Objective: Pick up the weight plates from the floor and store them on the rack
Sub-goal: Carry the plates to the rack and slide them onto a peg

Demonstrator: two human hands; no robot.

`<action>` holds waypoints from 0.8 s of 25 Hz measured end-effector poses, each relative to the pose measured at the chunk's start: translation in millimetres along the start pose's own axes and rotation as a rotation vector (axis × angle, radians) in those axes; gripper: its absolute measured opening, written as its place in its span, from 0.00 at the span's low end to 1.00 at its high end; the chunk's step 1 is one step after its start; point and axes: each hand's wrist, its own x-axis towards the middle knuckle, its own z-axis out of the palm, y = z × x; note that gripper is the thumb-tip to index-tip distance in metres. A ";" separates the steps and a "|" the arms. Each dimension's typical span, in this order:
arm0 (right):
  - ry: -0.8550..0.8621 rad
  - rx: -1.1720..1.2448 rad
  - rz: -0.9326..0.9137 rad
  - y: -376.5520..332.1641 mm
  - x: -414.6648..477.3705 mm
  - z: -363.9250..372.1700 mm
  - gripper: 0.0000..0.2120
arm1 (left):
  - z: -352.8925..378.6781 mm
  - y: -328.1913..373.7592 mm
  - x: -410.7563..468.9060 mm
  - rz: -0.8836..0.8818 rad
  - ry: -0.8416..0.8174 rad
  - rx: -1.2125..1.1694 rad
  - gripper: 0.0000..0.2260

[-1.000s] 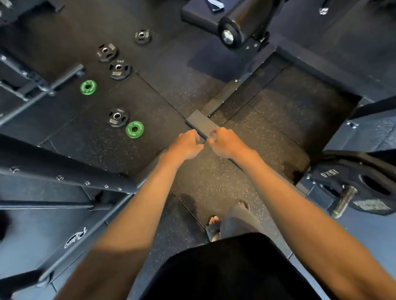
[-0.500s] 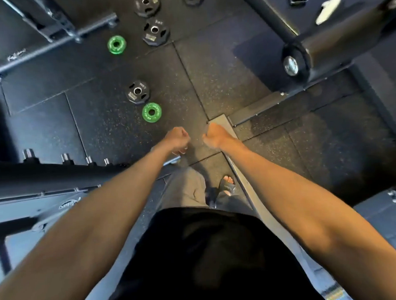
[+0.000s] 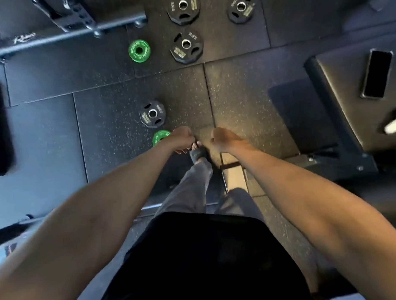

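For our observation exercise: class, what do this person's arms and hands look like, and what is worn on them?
The left arm and right arm are bare to the frame's edge; no sleeves show. The left hand and right hand carry no gloves, watch or bands that can be seen. Below them: a black top, grey trousers and a dark open-toed sandal.

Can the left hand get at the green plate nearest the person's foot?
Probably, after bending down: the left hand holds nothing and sits just over the near green plate in this view. Nothing lies on it, and the black plate beside it lies apart.
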 end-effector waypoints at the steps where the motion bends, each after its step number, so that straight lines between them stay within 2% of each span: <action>1: 0.014 0.000 -0.001 -5.2 26.6 -26.3 0.11 | -28.2 16.0 19.0 0.013 0.028 -0.021 0.08; 4: 0.059 0.013 -0.010 -16.0 90.5 -97.0 0.11 | -100.9 60.1 66.9 0.024 0.090 -0.071 0.04; 11: -0.042 -0.117 -0.018 7.3 229.9 -262.4 0.15 | -219.0 154.3 202.5 -0.091 0.042 -0.153 0.03; 16: -0.086 -0.107 0.002 44.8 334.5 -383.8 0.13 | -282.7 273.7 317.3 -0.117 0.049 -0.220 0.09; 20: -0.115 -0.145 0.029 73.4 405.2 -465.8 0.14 | -324.9 363.3 403.2 -0.068 0.062 -0.267 0.06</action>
